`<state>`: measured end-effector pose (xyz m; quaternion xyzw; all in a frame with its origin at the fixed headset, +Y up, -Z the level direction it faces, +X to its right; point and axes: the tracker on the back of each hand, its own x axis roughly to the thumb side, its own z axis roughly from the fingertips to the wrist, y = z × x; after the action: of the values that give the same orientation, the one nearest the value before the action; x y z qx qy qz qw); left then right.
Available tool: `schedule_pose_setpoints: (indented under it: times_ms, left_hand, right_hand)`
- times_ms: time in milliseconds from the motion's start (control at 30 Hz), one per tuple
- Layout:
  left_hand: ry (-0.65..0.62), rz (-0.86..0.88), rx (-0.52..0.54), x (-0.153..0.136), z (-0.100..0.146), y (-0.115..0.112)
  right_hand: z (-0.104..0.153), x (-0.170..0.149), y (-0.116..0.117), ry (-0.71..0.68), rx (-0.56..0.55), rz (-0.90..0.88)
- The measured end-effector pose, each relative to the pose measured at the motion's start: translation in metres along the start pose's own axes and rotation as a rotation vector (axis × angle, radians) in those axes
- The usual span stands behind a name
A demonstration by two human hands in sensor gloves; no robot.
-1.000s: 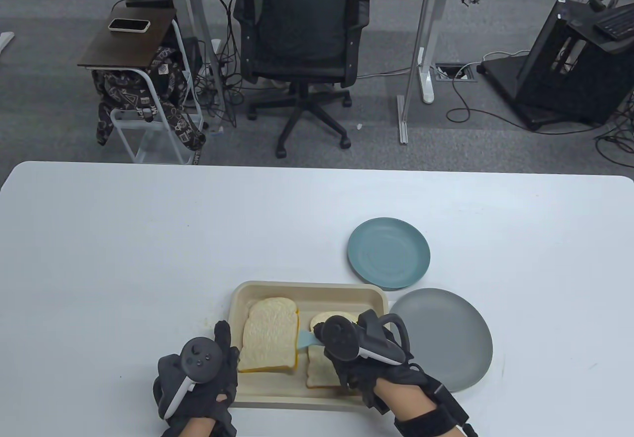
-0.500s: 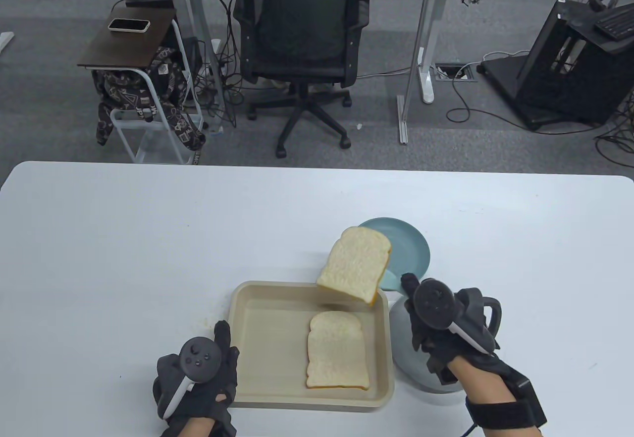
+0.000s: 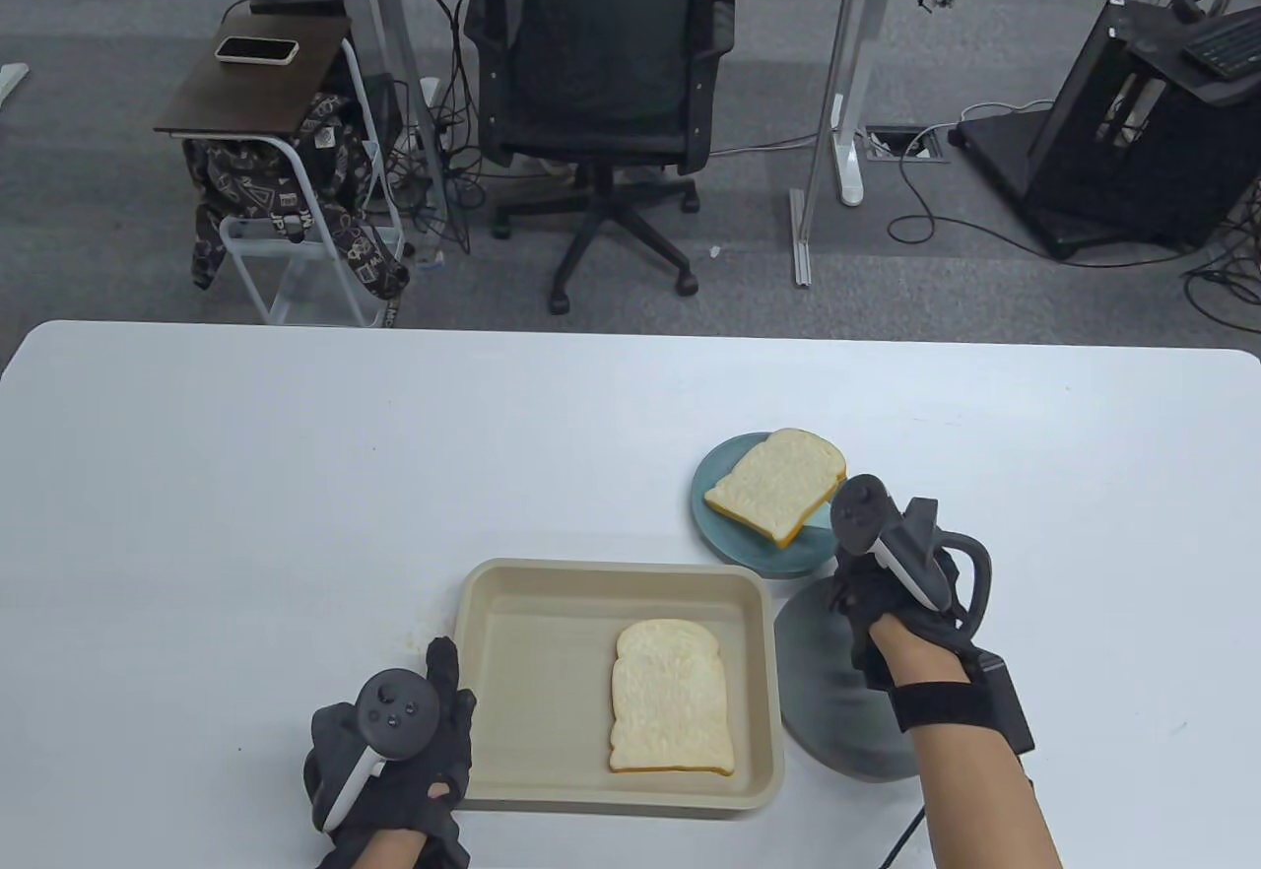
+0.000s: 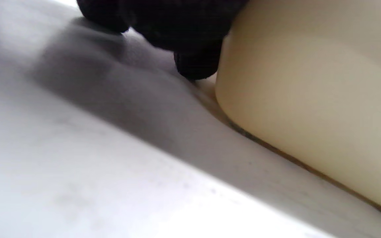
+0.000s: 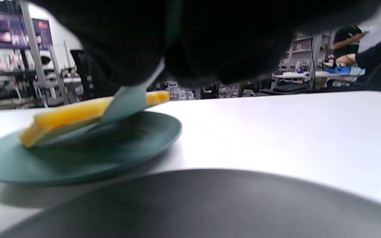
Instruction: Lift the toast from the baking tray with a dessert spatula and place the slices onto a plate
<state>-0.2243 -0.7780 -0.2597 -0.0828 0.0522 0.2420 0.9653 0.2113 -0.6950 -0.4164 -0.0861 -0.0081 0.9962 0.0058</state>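
A beige baking tray (image 3: 512, 613) holds one toast slice (image 3: 672, 698) on its right side. A second slice (image 3: 778, 485) lies tilted on the teal plate (image 3: 724, 529), its right end propped up on the pale blue spatula (image 5: 127, 102). My right hand (image 3: 887, 573) grips the spatula's handle just right of that plate; the blade is hidden under the slice in the table view. My left hand (image 3: 394, 741) rests on the table against the tray's near left corner (image 4: 293, 99), fingers straight, holding nothing.
A grey plate (image 3: 837, 701) lies right of the tray, under my right forearm. The white table (image 3: 296, 514) stretches left and far. An office chair (image 3: 601, 71) and a side stand with a phone (image 3: 256, 49) are beyond the far edge.
My right hand lifted the left slice out of the tray on the spatula, carried it up and to the right, and lowered it onto the teal plate. The left hand stayed still.
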Motion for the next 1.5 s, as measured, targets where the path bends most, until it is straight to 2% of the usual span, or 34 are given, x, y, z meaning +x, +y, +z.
schedule_pose_setpoints:
  times_ms: [167, 433, 567, 800, 967, 1100, 1200, 1267, 1400, 1500]
  left_hand:
    - [0.001, -0.003, 0.0, 0.0, 0.0, 0.0]
    - [0.003, -0.002, -0.004, 0.0, -0.001, 0.0]
    - [0.004, -0.001, -0.004, 0.0, -0.001, 0.0]
    - [0.003, 0.002, -0.004, 0.0, -0.001, 0.0]
    - [0.004, 0.004, -0.003, -0.001, -0.001, 0.0]
    - [0.005, 0.004, -0.003, 0.0, -0.001, 0.0]
    - [0.005, 0.003, -0.003, 0.0, -0.001, 0.0]
    - [0.005, 0.003, -0.002, 0.0, -0.001, 0.0]
    - [0.005, 0.003, -0.003, 0.0, 0.0, 0.0]
    - [0.006, 0.001, -0.002, 0.0, 0.0, -0.001]
  right_hand:
    - [-0.009, 0.02, -0.019, -0.019, 0.03, 0.146]
    - [-0.024, 0.052, -0.056, 0.041, 0.201, 0.342]
    - [-0.02, 0.055, -0.064, 0.064, 0.233, 0.404]
    - [-0.001, 0.04, -0.066, 0.073, 0.249, 0.451]
    - [0.024, 0.026, -0.074, 0.064, 0.224, 0.514]
    - [0.057, 0.022, -0.093, 0.029, 0.163, 0.556]
    - [0.096, 0.028, -0.115, -0.081, 0.088, 0.573]
    - [0.127, 0.039, -0.126, -0.218, 0.046, 0.519]
    - [0.163, 0.063, -0.118, -0.413, 0.09, 0.557]
    - [0.173, 0.077, -0.1, -0.453, 0.121, 0.661]
